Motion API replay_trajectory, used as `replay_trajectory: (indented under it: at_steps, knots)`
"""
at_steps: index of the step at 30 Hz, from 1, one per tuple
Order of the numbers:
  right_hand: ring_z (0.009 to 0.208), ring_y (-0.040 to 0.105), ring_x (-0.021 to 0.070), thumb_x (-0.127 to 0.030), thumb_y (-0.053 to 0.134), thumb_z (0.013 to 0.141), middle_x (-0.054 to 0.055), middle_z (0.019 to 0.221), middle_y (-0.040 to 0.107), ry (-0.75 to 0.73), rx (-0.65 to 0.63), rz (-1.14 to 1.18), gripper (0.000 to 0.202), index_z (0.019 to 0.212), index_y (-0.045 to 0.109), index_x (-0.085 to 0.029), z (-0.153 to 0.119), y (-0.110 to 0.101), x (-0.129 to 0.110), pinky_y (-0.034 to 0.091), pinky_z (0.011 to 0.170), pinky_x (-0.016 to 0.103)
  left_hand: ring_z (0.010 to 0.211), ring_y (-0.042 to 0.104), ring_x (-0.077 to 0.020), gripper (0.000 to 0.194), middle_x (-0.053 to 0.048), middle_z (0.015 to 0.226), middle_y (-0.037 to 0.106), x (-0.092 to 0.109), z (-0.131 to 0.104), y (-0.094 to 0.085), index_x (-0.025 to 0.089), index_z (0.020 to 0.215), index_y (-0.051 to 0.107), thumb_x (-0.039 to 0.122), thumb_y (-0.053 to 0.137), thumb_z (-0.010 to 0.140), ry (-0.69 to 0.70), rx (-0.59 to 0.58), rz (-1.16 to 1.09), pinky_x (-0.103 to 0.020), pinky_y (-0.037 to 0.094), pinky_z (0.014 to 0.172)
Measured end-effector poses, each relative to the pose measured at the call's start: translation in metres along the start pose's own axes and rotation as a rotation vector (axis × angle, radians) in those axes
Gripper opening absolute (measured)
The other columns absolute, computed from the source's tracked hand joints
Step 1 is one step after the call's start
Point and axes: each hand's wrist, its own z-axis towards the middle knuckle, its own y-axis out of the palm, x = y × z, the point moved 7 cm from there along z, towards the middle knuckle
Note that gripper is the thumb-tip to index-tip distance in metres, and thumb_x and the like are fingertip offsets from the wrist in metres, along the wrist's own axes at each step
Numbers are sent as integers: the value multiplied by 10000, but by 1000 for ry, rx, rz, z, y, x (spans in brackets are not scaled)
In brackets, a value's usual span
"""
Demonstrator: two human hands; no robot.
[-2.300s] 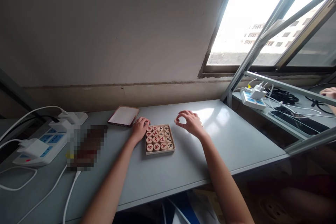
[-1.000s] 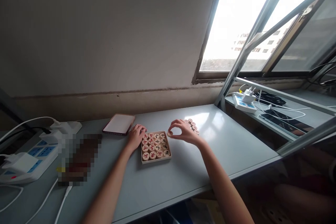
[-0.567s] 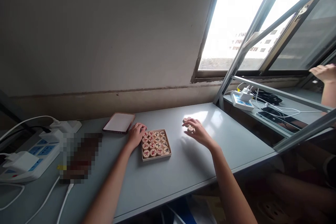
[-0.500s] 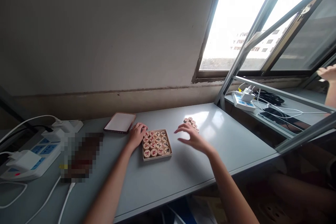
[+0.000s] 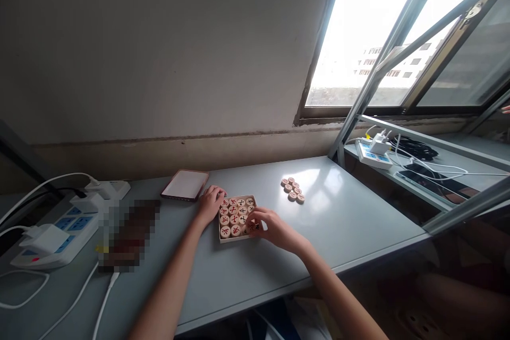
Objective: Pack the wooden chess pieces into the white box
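A shallow square box point(image 5: 233, 240) on the grey desk holds rows of round wooden Chinese chess pieces point(image 5: 225, 231), marked with red or black characters. At its upper left side rests my left hand point(image 5: 211, 204), fingers loosely spread and touching the edge. My right hand point(image 5: 269, 226) reaches over the box's lower right corner, thumb and fingers closing on a chess piece there; the fingers partly cover that piece and its neighbours. Several more chess pieces point(image 5: 292, 196) lie in a cluster to the right, beyond my right hand.
A box lid point(image 5: 185, 185) lies inside up, left of my left hand. Power strips point(image 5: 75, 226) with white plugs and cables occupy the far left, beside a pixelated dark object point(image 5: 129, 236). A metal frame point(image 5: 358, 103) rises at the desk's right end.
My right hand has moved left and down, from above the desk near the loose pieces to the box's lower right corner. My left hand stays by the box. The view has shifted slightly.
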Motion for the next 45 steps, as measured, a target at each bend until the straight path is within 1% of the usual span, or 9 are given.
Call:
replay_trajectory:
  at_steps: [3,6,11,17,24,30,36,40,45]
  knots:
    - [819,571,149,-309,519,851,45,933,606,16,111,27,168,977,575,-212,-7,-23,11,473,741,292,898,538,-189,249,-46,932,576,0,0,0,205,822,603,280,369,865,3,1,-5,-325,422,825]
    - [840,578,171,-305,500,857,50,924,617,90,265,-156,160,966,575,-215,-23,-55,35,456,795,347,895,535,-191,247,-46,932,578,0,0,0,207,817,605,287,376,863,-6,2,4,-328,421,819]
    - [849,578,192,-270,473,853,38,931,622,184,266,-452,127,881,593,-242,-47,-80,77,455,764,355,895,533,-198,249,-50,940,578,3,0,-2,205,812,601,290,372,863,-12,0,10,-329,422,797]
    - [860,575,187,-241,446,844,51,1080,540,219,329,-569,160,921,586,-249,-53,-87,93,451,708,311,890,532,-194,253,-45,942,578,4,-1,-3,207,816,597,290,363,866,-4,2,8,-327,422,804]
    - [723,555,186,-293,484,844,37,803,618,327,337,-766,116,796,544,-206,-57,-89,103,344,680,303,894,537,-194,257,-45,940,577,1,-1,-1,213,820,597,302,360,869,6,9,14,-320,425,800]
    - [708,553,178,-294,463,861,26,767,633,329,345,-782,143,786,543,-202,-57,-89,102,299,671,291,903,533,-198,252,-49,944,575,1,-1,-1,206,825,596,295,364,865,1,0,14,-322,421,799]
    - [697,540,171,-285,444,867,33,804,628,338,339,-862,151,795,548,-201,-53,-87,93,279,649,286,904,533,-200,248,-51,949,576,3,-2,-2,206,826,593,288,364,870,1,0,22,-323,417,801]
    - [753,542,177,-233,448,850,59,942,614,320,342,-937,121,907,549,-196,-45,-85,86,282,659,285,908,528,-195,244,-50,942,574,3,-1,-2,200,826,596,280,369,868,1,-5,17,-323,411,826]
    - [777,553,174,-162,445,838,64,1002,605,311,304,-963,138,939,534,-190,-37,-80,92,284,676,282,911,530,-200,253,-48,955,573,2,-2,-1,201,832,597,286,362,870,-11,-17,27,-327,416,809]
